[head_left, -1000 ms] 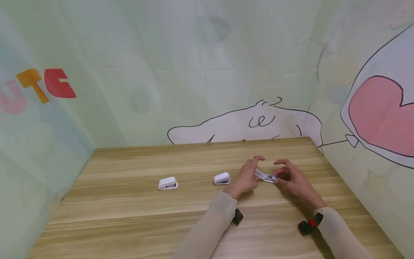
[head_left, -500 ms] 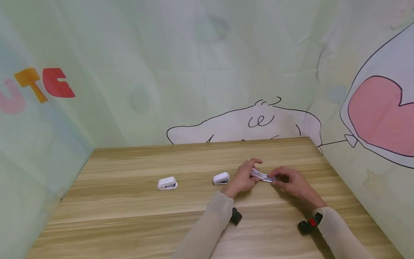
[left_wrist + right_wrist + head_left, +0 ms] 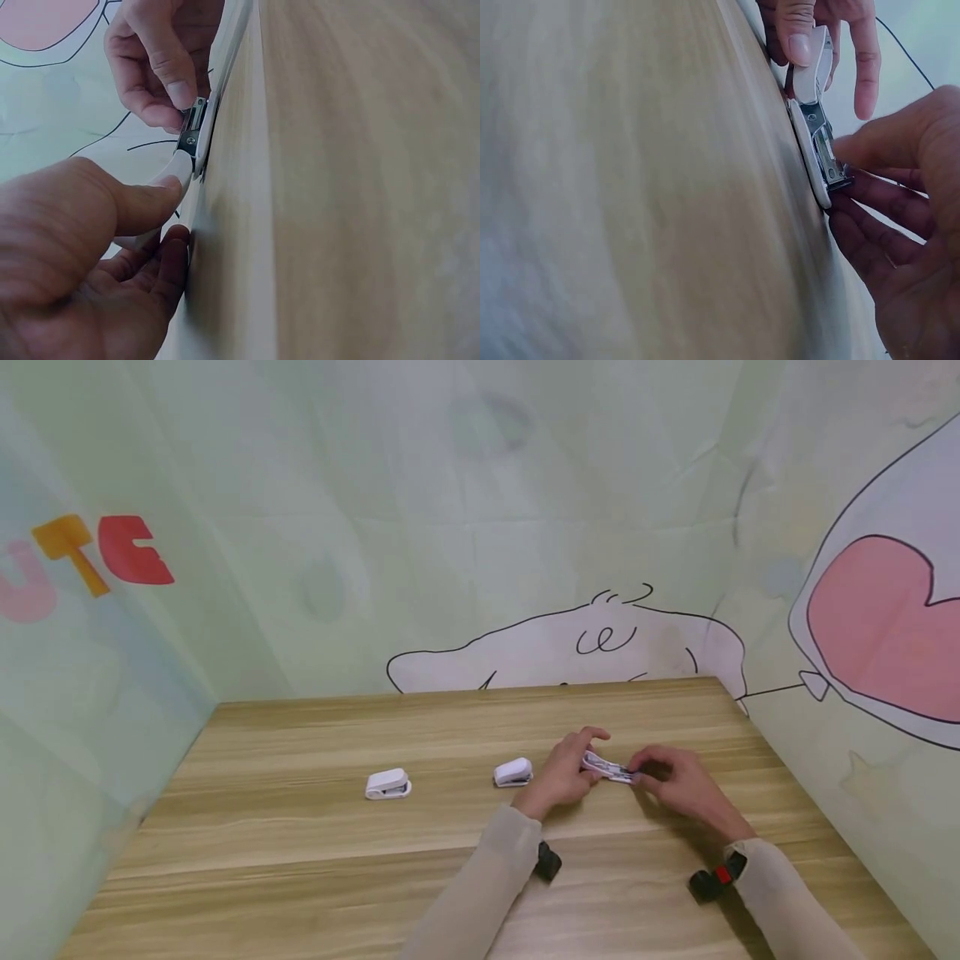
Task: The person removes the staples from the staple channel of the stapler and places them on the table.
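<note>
While our left hand grips the stapler, folded open on the table, our right hand pinches its metal tray. We are probably adjusting the tray; next, we likely need steady grips.

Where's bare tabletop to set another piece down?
Free: tabletop between the leftmost stapler and middle stapler, and the nearer stretch left of the left sleeve. Crowded: around the open stapler, held by left hand and right hand.
</note>
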Demonstrator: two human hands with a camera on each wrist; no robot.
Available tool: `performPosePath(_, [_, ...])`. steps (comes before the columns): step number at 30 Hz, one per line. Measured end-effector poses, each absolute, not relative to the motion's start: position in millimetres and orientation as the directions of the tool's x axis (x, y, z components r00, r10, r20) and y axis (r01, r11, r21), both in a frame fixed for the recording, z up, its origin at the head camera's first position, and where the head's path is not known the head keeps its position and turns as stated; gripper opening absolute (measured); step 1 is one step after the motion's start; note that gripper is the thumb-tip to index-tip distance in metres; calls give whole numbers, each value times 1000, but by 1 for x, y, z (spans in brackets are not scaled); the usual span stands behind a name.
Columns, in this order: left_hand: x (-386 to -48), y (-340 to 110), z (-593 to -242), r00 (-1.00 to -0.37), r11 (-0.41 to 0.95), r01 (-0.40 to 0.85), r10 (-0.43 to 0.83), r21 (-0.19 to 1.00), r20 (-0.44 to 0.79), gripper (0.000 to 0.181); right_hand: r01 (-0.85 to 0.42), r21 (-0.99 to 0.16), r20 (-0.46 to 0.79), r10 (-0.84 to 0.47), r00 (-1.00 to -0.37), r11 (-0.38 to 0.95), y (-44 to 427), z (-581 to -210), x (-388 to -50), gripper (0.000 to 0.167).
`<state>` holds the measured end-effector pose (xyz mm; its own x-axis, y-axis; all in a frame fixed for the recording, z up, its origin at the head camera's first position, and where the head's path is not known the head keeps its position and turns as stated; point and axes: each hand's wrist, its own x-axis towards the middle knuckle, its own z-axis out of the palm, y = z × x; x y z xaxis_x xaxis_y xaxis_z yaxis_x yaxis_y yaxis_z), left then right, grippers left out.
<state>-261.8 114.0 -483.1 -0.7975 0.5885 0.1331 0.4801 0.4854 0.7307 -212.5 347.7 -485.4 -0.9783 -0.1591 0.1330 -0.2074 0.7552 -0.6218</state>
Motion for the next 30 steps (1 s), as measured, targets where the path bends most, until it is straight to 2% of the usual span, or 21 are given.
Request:
performPosePath(15, [-256, 113, -479, -799, 498, 488, 585, 717, 138, 63, -203, -647, 197, -96, -976, 735, 345, -484, -208, 15])
performPosePath(21, [-257, 114, -479, -803, 507, 468, 586, 724, 108, 64, -242, -648, 273, -77, -959, 722, 343, -480, -205, 14])
performPosePath(30, [-258, 114, -480, -807, 509, 460, 581, 728, 104, 64, -345, -600, 368, -134, -920, 722, 340, -475, -196, 29])
